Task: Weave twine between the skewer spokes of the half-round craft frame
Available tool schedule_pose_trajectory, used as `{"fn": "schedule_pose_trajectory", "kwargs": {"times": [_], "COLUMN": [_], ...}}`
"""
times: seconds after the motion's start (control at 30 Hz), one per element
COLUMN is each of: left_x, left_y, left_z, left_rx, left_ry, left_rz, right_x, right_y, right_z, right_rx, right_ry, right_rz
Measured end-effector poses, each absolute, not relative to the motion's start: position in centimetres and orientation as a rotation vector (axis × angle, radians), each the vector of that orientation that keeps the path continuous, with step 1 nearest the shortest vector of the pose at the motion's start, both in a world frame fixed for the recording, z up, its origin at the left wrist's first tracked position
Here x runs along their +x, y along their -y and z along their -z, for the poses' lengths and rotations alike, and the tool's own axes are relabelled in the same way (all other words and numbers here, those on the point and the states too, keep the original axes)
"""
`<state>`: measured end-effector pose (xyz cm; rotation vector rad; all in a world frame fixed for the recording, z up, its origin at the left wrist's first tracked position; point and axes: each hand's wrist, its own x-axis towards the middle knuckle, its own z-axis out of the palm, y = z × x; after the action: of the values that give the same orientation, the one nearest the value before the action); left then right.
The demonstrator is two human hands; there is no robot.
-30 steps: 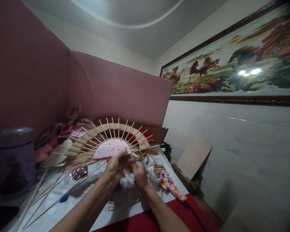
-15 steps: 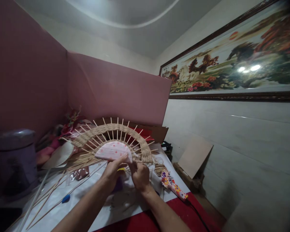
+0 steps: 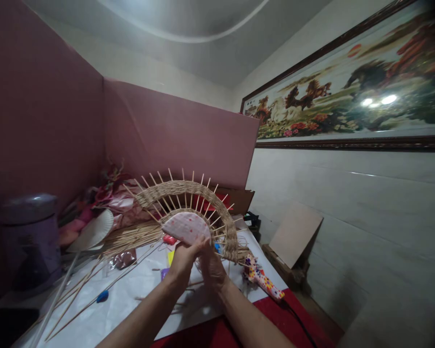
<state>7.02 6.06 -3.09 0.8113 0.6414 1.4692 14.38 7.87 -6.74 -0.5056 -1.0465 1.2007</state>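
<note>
A half-round woven fan (image 3: 188, 187) with thin sticks radiating past its woven band is held up over the table. Its centre carries a white fabric half-disc (image 3: 186, 226) with reddish dots. My left hand (image 3: 187, 258) is closed on the fan's lower edge, its thumb lying over the fabric. Close against it, my right hand (image 3: 213, 266) grips the fan's lower right part, with most of its fingers hidden. The fan tilts down to the right, its right end near a flower-patterned hot glue gun (image 3: 261, 278) on the table.
Long thin sticks (image 3: 130, 239) and a small blue object (image 3: 102, 296) lie on the white table cover (image 3: 130, 285). At left stand a purple container (image 3: 31, 241) and a pale shell-shaped piece (image 3: 94, 232). A cord trails from the glue gun over red cloth (image 3: 275, 319). Pink panels rise behind.
The fan has shifted right and tilted further, its right end lower. Both hands have come closer together at its lower edge. Colourful small items beneath it now show.
</note>
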Motion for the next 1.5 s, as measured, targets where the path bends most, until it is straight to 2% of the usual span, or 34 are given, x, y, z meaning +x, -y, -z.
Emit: {"fn": "schedule_pose_trajectory", "kwargs": {"times": [0.1,0.2,0.43,0.57,0.8,0.87,0.97,1.07,1.5], "left_x": [7.1,6.0,2.4,-0.4,-5.6,-6.2,-6.2,-6.0,-5.8], "left_y": [-5.8,-5.8,-5.9,-6.3,-6.4,-5.9,-5.1,-4.5,-4.0], "left_z": [3.6,4.2,6.0,5.3,1.9,0.8,-0.3,-0.4,1.8], "left_rx": [1.104,1.37,1.3,1.288,1.466,1.367,1.196,1.091,1.14], "left_ry": [-0.658,-0.747,-0.874,-1.087,-1.663,-1.497,-0.92,-0.657,-0.719], "left_rz": [-1.345,-1.228,-1.208,-1.369,-1.915,-2.001,-1.707,-1.5,-1.591], "right_x": [15.0,16.2,17.9,18.2,18.5,18.5,18.4,18.3,17.3], "right_y": [-7.8,-8.0,-8.3,-8.7,-9.2,-9.2,-9.1,-8.9,-7.7], "right_z": [6.1,5.4,4.5,4.8,5.5,5.5,5.4,5.3,5.9], "right_rx": [-0.441,-0.422,-0.446,-0.4,-0.441,-0.442,-0.416,-0.413,-0.352], "right_ry": [0.897,0.733,0.524,0.505,0.505,0.51,0.488,0.47,0.53], "right_rz": [-1.384,-1.413,-1.371,-1.364,-1.352,-1.344,-1.354,-1.369,-1.554]}}
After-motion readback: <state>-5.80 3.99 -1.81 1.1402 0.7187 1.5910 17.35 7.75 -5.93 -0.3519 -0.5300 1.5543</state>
